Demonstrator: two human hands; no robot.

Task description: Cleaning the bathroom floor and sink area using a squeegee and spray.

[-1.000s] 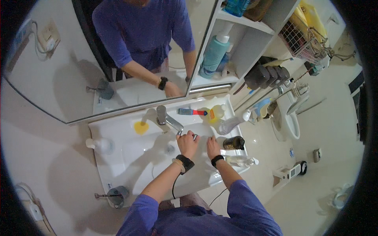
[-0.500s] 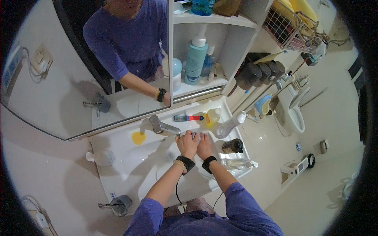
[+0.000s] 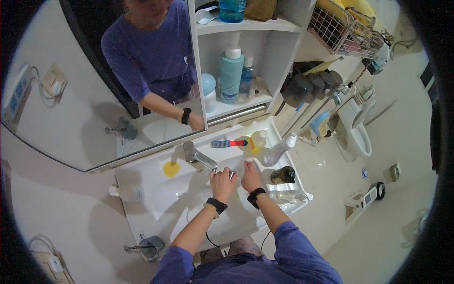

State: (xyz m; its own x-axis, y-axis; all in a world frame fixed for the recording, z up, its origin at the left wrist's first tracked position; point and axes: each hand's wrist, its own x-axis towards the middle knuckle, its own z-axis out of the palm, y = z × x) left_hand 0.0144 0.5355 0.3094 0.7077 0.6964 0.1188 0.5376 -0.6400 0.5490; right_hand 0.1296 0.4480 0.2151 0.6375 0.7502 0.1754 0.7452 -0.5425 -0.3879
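Left hand closed round chrome fitting beside faucet — right hand over sink, grasp unclear.

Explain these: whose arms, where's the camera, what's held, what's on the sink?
No machine: a person's own bare hands. One head-worn fisheye camera, looking down, took every picture; straight edges bend. The mirror at upper left reflects the person. The left hand grips a silver piece by the faucet; I can't tell whether the right hand holds anything. On the sink: a pale pump bottle at left; at right, a yellow bottle, a dark bottle and clear bottles. A red-handled tool lies along the back edge.
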